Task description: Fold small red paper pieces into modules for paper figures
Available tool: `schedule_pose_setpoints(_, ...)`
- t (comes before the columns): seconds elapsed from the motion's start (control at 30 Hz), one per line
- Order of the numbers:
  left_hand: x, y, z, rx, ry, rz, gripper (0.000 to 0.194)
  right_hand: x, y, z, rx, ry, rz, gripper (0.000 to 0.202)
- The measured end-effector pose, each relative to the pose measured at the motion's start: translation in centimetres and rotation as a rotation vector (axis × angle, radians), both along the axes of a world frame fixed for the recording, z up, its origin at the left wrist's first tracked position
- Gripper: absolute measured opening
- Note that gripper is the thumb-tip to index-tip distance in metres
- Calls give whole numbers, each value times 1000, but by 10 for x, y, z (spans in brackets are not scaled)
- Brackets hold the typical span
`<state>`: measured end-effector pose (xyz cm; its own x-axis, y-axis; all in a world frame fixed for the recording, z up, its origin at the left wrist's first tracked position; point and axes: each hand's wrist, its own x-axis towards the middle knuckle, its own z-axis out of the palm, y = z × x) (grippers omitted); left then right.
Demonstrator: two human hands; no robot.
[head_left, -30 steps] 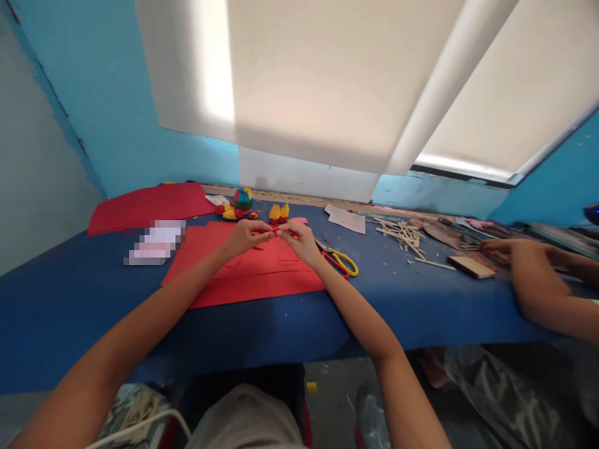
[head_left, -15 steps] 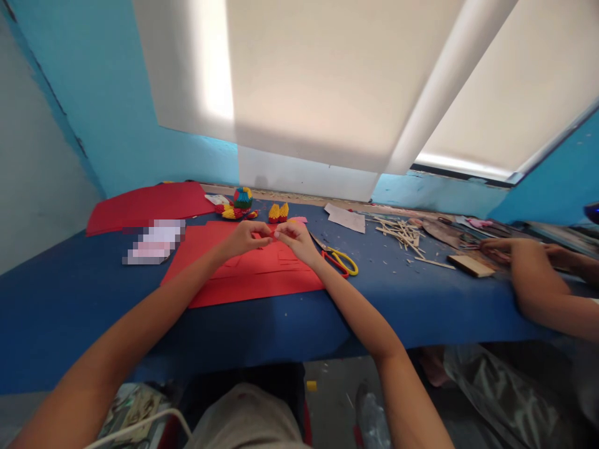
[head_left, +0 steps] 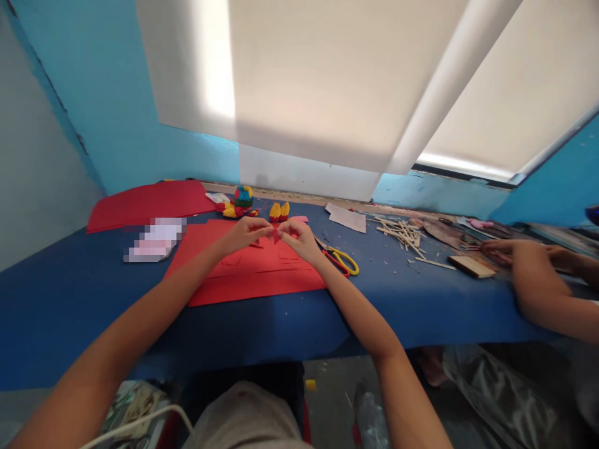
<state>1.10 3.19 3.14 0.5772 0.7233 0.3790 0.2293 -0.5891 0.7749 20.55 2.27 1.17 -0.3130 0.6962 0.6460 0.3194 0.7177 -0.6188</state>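
Between my fingertips is a small folded piece of red paper (head_left: 276,234). My left hand (head_left: 249,233) pinches it from the left, and my right hand (head_left: 298,237) pinches it from the right. Both hands hover over red paper sheets (head_left: 257,292) spread on the blue table. Small cut red rectangles (head_left: 289,255) lie on those sheets. Scissors (head_left: 340,259) with red and yellow handles rest beside my right wrist. Just behind my hands stand two yellow-and-red folded-paper pieces (head_left: 279,212). A multicoloured folded-paper model (head_left: 243,198) sits to their left.
More red sheets (head_left: 145,204) lie at the back left, near a blurred pale object (head_left: 156,240). Grey paper (head_left: 346,218), thin wooden sticks (head_left: 403,236) and a wooden block (head_left: 470,266) are on the right. A co-worker's arm (head_left: 538,280) reaches in at far right.
My fingertips have drawn slightly apart, and more of the small red paper shows between them. The view has shifted slightly.
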Motion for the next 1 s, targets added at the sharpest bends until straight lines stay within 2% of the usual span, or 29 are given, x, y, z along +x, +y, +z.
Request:
schedule_pose_setpoints(0.2,-5,-1,4,-179,-6,-66,31,1,-1,0,56,-2,53,11)
schedule_pose_setpoints(0.5,-1,-4,7,-213,-24,-62,29,2,-3,0,39,-38,41,10)
schedule_pose_setpoints(0.6,0,-4,6,-194,-13,-38,27,0,-4,0,27,-39,25,10)
schedule_pose_setpoints(0.83,5,-5,3,-87,-67,115,24,-5,-4,-2,-61,52,3,20)
schedule_pose_setpoints(1.0,7,-4,0,55,-94,211,22,-6,-3,-5,-76,75,7,22)
